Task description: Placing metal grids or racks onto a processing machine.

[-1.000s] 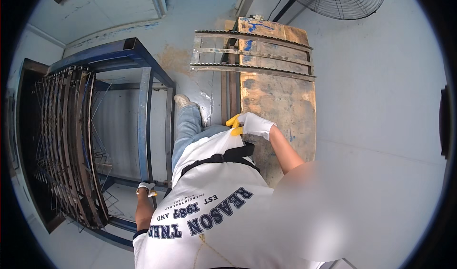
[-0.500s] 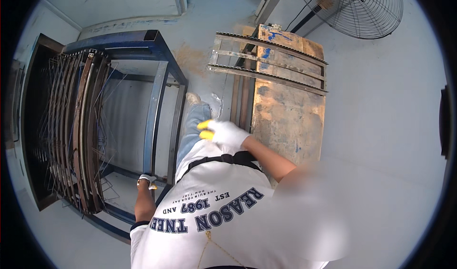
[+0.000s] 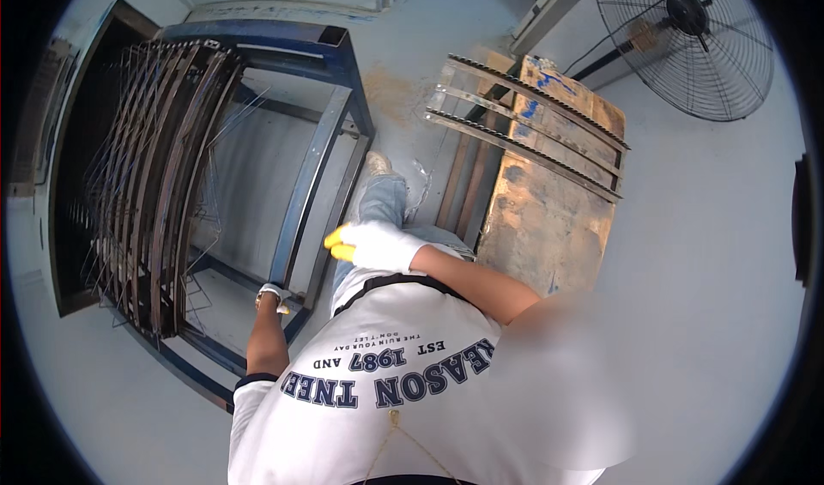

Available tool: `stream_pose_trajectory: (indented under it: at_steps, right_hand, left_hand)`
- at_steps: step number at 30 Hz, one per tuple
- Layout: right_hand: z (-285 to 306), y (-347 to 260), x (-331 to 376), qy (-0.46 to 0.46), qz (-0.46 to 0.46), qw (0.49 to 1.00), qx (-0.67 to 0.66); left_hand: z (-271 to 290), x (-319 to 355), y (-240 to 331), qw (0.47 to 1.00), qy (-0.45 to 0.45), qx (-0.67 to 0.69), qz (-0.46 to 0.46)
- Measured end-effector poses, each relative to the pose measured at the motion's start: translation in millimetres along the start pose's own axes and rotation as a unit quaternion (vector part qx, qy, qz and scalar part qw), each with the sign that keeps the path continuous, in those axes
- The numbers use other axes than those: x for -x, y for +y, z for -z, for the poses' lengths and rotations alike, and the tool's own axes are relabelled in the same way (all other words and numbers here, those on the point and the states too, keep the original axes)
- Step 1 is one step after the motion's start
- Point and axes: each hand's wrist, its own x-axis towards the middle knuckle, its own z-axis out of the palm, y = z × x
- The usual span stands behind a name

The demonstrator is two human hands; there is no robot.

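Note:
A blue metal rack (image 3: 302, 189) stands on my left. My left hand (image 3: 272, 296), in a white glove with yellow fingertips, is curled round its near frame bar beside an upright; some of the fingers are hidden. Across the front of my body reaches my right hand (image 3: 378, 246), gloved the same way. Its yellow-tipped fingers are stretched out toward the rack, apart from it, with nothing in them. Several brown metal frames with thin wires (image 3: 163, 184) hang close together in the rack's left part.
To the right is a worn, paint-stained board table (image 3: 541, 219). A slotted metal frame (image 3: 532, 124) lies across its far end and overhangs the left edge. A black standing fan (image 3: 687, 43) is at the far right. My foot (image 3: 378, 163) is between rack and table.
The view has turned, so rack, table and fan sit further right. My right hand has swung left across my body toward the rack. My left hand stays on the rack's bar.

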Motion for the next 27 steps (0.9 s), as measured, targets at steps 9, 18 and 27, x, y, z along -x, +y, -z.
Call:
stream_pose_trajectory:
  at_steps: [9,18,27]
  right_hand:
    - [-6,27,4,-0.039,-0.016,0.967,0.25]
    - [-21,-60,13,-0.068,0.254,0.958,0.111]
    - [-20,-60,15,-0.13,0.147,0.974,0.11]
  left_hand:
    - [6,21,10,0.998,0.02,-0.055,0.01]
    - [-13,-45,-25,0.993,-0.043,-0.113,0.012]
    - [-19,-60,-41,0.982,-0.07,-0.166,0.061]
